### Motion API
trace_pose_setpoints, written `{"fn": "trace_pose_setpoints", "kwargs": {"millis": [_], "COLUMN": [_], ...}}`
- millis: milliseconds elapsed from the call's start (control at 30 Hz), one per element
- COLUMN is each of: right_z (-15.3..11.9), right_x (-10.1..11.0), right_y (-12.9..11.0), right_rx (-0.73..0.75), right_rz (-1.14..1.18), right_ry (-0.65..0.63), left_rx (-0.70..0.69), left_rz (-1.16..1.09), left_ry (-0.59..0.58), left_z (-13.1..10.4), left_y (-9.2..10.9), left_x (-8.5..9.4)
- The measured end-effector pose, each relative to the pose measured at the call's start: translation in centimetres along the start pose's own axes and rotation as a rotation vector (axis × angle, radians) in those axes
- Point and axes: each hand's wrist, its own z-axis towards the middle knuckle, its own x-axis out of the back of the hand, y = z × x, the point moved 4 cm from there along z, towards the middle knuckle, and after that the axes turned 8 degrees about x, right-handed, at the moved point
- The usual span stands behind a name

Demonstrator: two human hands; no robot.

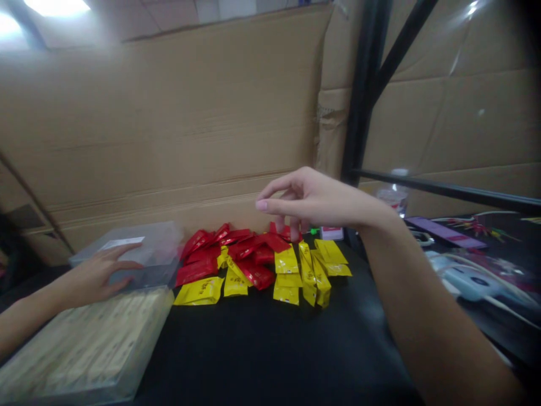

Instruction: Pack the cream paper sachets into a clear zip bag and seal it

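My left hand [99,276] hovers over a clear plastic case [146,352], its fingers apart and nothing in them. Rows of pale, flat pieces fill the case, and its see-through lid [160,239] is raised at the back. Above a heap of packets, my right hand [302,197] hangs in the air with bent, parted fingers and no item in it. Red packets [203,270] make up the back of the heap. Several yellow packets [287,279] lie along its front, some of them standing on edge.
Cardboard sheets [190,113] wall off the back. A black metal frame post [363,101] rises at the right. Beyond my right arm lie a clear bottle [395,194], a purple flat box [446,232], a light-blue device [471,282] and white cables. The table top [236,355] is black.
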Motion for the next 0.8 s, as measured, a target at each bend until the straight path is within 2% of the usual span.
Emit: {"fn": "trace_pose_setpoints", "kwargs": {"millis": [200, 333, 567, 800], "right_z": [0.2, 0.3, 0.3, 0.2], "right_x": [0.1, 0.1, 0.1, 0.3], "right_y": [0.4, 0.4, 0.4, 0.3], "right_rx": [0.0, 0.003, 0.008, 0.029], "right_rz": [-0.029, -0.026, -0.025, -0.025], "right_ry": [0.004, -0.005, -0.01, -0.01], "left_rx": [0.027, 0.072, 0.09, 0.095], "left_rz": [0.003, 0.022, 0.06, 0.035], "left_ry": [-0.129, -0.225, -0.21, -0.124], "left_z": [0.6, 1.0, 1.1, 1.4], "left_y": [-0.3, -0.7, -0.9, -1.3], "left_x": [1.6, 1.8, 1.3, 0.9]}}
